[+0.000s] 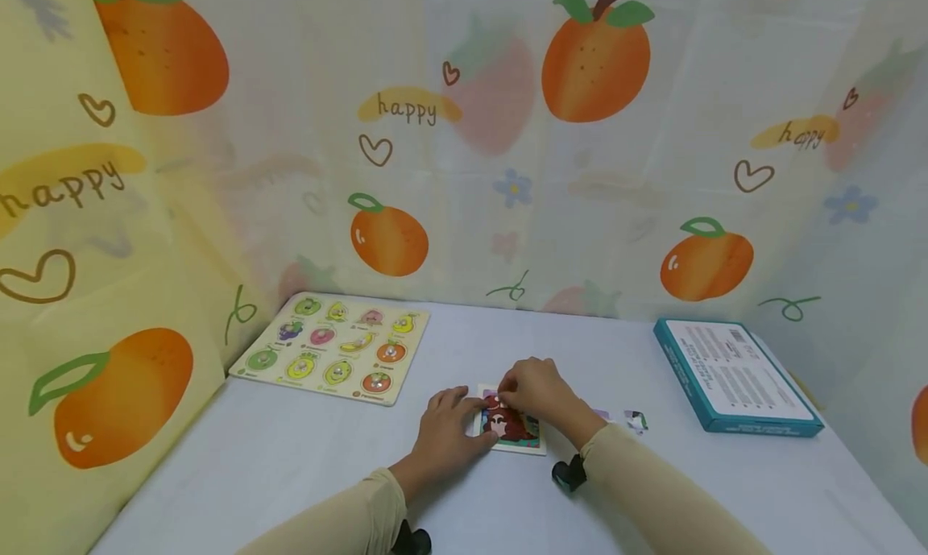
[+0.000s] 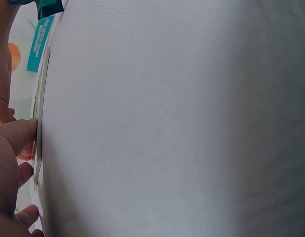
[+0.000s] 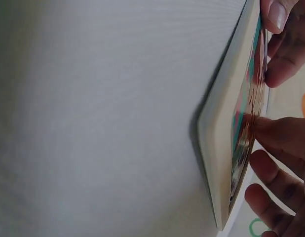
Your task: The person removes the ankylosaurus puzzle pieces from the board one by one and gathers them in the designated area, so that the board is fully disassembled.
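Note:
A small jigsaw puzzle board (image 1: 511,430) with a pale frame and a brown animal picture lies on the table. My left hand (image 1: 451,430) rests at its left side, thumb on the frame's edge and index finger reaching over the upper part. Above the puzzle's top, my right hand (image 1: 538,390) has its thumb and index finger together on a small piece, mostly hidden by the fingertips. In the right wrist view, the right thumb (image 3: 283,132) meets the picture surface of the board (image 3: 221,133). Loose puzzle pieces (image 1: 636,421) lie to the right, partly behind the right forearm.
At the back left lies a wooden fruit peg board (image 1: 329,345). A teal-edged box (image 1: 739,378) with a white printed face lies at the right. Fruit-patterned curtains (image 1: 478,217) stand behind and beside the white table (image 1: 304,450).

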A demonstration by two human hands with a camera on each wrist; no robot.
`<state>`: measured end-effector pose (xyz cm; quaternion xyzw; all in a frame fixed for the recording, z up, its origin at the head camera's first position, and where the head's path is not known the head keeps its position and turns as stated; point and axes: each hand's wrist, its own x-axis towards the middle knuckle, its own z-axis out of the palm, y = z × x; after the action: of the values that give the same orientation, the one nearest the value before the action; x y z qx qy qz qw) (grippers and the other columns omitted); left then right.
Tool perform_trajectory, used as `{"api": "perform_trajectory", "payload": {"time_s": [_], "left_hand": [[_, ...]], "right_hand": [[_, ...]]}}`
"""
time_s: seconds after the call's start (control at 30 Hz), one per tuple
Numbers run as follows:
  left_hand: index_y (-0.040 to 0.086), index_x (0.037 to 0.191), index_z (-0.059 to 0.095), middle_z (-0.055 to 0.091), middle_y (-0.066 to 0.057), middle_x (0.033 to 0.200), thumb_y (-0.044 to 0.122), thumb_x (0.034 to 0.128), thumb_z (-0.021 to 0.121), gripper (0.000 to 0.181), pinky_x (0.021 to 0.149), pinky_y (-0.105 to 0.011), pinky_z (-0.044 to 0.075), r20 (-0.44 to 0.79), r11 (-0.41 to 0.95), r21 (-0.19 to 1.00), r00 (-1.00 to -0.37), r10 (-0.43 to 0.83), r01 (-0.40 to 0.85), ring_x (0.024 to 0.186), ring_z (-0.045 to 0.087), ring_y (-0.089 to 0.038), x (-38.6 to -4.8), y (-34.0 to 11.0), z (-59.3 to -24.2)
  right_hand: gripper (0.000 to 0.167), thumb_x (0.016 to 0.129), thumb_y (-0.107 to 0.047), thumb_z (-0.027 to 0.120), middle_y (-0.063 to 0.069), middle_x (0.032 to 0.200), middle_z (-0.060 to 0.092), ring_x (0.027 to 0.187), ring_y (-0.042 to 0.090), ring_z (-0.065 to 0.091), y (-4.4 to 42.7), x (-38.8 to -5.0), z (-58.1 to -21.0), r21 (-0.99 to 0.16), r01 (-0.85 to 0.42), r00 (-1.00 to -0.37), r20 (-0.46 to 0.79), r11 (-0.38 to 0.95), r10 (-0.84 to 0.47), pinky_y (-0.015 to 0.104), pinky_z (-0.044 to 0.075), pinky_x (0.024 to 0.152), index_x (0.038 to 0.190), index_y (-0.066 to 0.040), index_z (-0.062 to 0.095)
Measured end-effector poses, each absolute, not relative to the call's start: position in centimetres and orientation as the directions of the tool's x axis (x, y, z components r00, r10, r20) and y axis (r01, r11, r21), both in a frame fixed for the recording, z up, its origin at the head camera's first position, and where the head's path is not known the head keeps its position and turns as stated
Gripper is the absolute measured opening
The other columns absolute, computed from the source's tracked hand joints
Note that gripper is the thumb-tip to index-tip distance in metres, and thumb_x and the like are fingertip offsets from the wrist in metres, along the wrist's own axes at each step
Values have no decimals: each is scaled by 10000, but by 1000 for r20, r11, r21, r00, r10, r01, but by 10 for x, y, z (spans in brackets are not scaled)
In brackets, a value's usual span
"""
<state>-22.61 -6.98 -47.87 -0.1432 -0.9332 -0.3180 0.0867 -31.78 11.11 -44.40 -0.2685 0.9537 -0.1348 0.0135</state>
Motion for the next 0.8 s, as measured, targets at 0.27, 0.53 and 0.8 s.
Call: {"api": "perform_trajectory", "payload": {"time_s": [0.27, 0.53, 0.8], "left_hand": [[132, 1233, 662, 469, -173, 1400, 410, 834, 756, 496, 1035, -594, 295, 219, 756, 580, -952, 213, 303, 1301, 355, -411, -230, -72, -481], [117, 1223, 684, 480, -169, 1401, 428, 830, 755, 507, 1036, -587, 304, 217, 761, 572, -951, 220, 306, 1302, 364, -403, -230, -72, -480], [143, 1222, 690, 486, -161, 1404, 441, 830, 755, 497, 1047, -574, 299, 219, 768, 567, -953, 209, 298, 1305, 374, -391, -230, -73, -481]], "right_hand": [[104, 857, -315, 753, -143, 740, 611, 775, 130, 518, 104, -322, -442, -165, -528, -847, 33, 833, -530, 417, 380, 802, 829, -222, 788], [126, 857, -289, 715, -149, 699, 618, 704, 109, 499, 104, -323, -441, -27, -642, -765, 81, 766, -638, 371, 423, 738, 775, -237, 795], [134, 830, -310, 715, -125, 706, 569, 718, 110, 505, 112, -325, -426, -4, -614, -789, 39, 790, -613, 366, 445, 762, 746, -213, 753]]}}
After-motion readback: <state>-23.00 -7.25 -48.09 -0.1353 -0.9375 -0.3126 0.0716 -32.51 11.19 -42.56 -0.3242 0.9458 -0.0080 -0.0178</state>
